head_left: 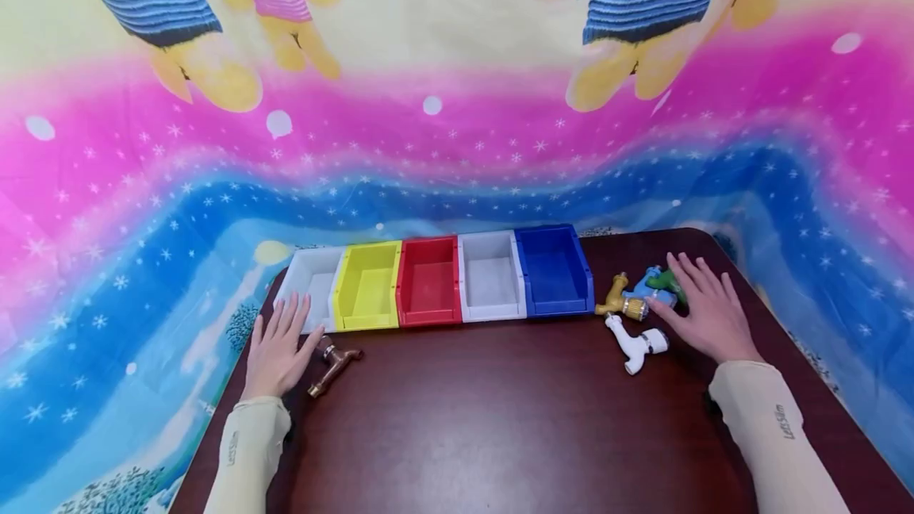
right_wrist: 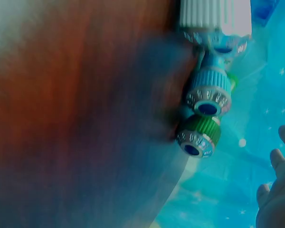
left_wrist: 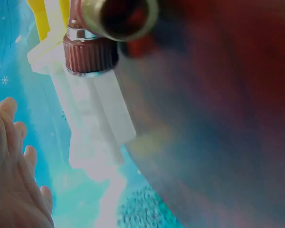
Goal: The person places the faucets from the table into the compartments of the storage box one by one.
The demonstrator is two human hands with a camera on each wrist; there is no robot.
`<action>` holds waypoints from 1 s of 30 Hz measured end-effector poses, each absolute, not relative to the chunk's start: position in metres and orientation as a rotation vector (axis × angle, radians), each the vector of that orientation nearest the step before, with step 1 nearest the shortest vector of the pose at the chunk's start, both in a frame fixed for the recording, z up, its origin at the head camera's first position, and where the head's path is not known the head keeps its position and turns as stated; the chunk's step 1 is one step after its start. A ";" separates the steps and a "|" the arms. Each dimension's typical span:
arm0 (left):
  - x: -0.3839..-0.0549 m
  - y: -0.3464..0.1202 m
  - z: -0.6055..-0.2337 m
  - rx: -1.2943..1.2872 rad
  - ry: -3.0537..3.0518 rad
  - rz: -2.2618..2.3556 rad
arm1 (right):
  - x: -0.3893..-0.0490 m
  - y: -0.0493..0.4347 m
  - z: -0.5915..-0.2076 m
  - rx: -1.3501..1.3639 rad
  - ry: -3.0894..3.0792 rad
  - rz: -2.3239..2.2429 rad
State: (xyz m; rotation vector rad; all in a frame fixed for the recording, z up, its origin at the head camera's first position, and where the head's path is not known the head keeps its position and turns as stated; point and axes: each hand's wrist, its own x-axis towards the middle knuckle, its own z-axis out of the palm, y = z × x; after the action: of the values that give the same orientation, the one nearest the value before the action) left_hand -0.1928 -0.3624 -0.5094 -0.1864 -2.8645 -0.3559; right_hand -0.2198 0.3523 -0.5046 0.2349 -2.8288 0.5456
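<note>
My left hand (head_left: 277, 351) is held with its fingers spread at the table's left side, close to the near white bin and a brown tap (head_left: 333, 366). Nothing is in its grasp. In the left wrist view the brown tap (left_wrist: 90, 52) looms large with its ribbed knob. On the right, my right hand (head_left: 707, 309) has its fingers extended and partly covers a green tap (head_left: 667, 282). Beside that lie a light blue tap (head_left: 650, 285), a yellow tap (head_left: 623, 300) and a white tap (head_left: 635, 343). The right wrist view shows the green tap (right_wrist: 199, 136) apart from the fingers.
Along the back of the dark table (head_left: 493, 419) runs a row of bins: white (head_left: 307, 280), yellow (head_left: 367, 284), red (head_left: 429, 280), white (head_left: 491, 276) and blue (head_left: 557, 270). A printed cloth (head_left: 443, 141) hangs behind and around the table.
</note>
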 end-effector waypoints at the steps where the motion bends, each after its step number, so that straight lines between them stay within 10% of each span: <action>1: -0.198 -0.361 -0.508 -0.194 -2.871 -0.361 | -0.223 0.355 -0.504 0.228 -2.840 0.558; 30: -0.295 -0.305 -0.508 0.153 -3.057 -0.698 | -0.279 0.376 -0.520 0.081 -3.191 0.660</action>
State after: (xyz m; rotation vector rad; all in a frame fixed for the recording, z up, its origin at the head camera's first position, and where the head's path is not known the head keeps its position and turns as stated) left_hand -0.2946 -0.3054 -0.5079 0.1526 -3.0569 -0.6983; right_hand -0.2789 0.3762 -0.5198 0.0815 -3.1908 0.6599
